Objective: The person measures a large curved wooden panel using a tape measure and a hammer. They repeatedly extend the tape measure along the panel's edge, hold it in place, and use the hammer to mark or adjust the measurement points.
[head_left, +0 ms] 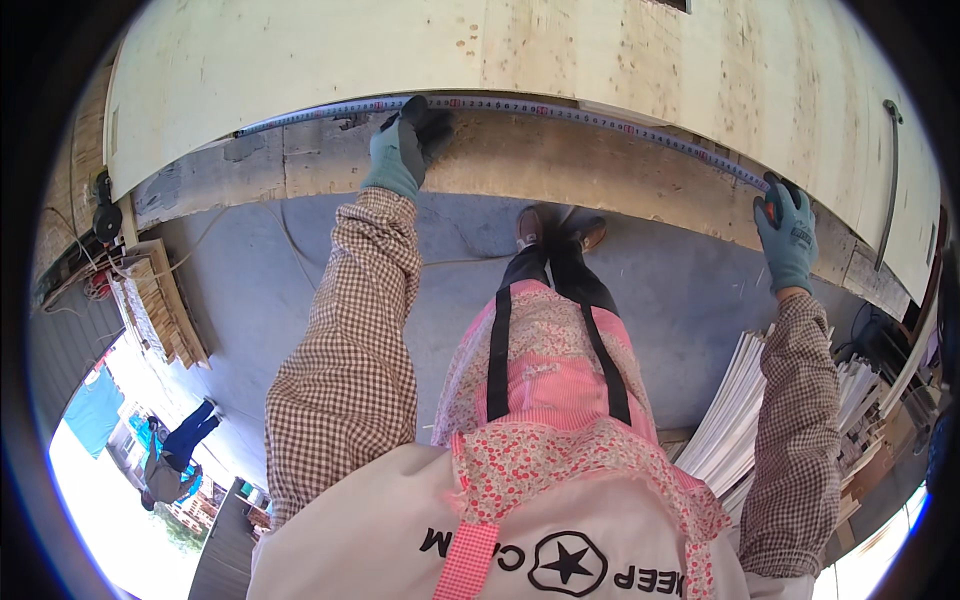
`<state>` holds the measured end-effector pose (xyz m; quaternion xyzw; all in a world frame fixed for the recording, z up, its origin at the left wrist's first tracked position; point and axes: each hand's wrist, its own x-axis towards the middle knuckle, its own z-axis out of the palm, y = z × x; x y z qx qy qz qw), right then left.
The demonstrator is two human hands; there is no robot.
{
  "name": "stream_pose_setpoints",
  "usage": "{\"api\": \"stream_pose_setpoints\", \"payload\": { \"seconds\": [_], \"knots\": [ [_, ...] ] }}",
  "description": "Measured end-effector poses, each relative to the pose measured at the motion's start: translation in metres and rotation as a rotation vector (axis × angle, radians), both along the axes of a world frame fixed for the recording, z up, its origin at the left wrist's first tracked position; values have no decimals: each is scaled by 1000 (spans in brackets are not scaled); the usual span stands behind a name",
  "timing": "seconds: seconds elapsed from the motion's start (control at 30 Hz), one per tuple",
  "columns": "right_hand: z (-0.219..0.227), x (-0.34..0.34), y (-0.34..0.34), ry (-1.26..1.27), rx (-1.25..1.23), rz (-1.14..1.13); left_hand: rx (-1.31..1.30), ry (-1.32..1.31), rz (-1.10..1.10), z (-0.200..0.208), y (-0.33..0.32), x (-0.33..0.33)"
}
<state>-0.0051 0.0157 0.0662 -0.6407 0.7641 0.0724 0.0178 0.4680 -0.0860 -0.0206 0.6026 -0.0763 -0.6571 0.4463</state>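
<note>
A long white tape measure blade with dark and red markings runs along the edge of a pale plywood sheet. My left hand, in a grey-blue glove with dark fingertips, is closed at the blade left of the middle. Its fingers partly cover the blade there. At the blade's right end, my right hand, gloved the same way, is wrapped round the tape measure's case, of which a bit of orange and black shows. Below the sheet's edge lies a worn wooden beam.
A dark curved rod lies on the sheet at right. Pale strips are stacked at lower right, and boards at left. Cords trail over the grey floor. Another person is far off at lower left.
</note>
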Motion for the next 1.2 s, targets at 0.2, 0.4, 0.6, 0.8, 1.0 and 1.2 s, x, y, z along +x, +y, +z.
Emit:
{"api": "stream_pose_setpoints", "payload": {
  "seconds": [0.2, 0.4, 0.6, 0.8, 1.0, 1.2],
  "knots": [
    [-3, -3, 0, 20, 9, -2, 14, -25, 15, 8, -2, -5],
    [-5, -3, -1, -3, 10, -6, 18, -14, 25, 5, -1, -3],
    [-5, -3, -1, 34, 15, -19, 19, -35, 9, -2, -2, -1],
    [-4, -1, -3, 18, 9, -12, 15, -63, 20, 3, -1, -3],
    [-10, -7, 0, 21, 0, -4, 30, -57, 21, -6, -3, -3],
    [-7, -3, -3, -1, 7, -5, 31, -80, 34, 4, -2, -3]
  ]
}}
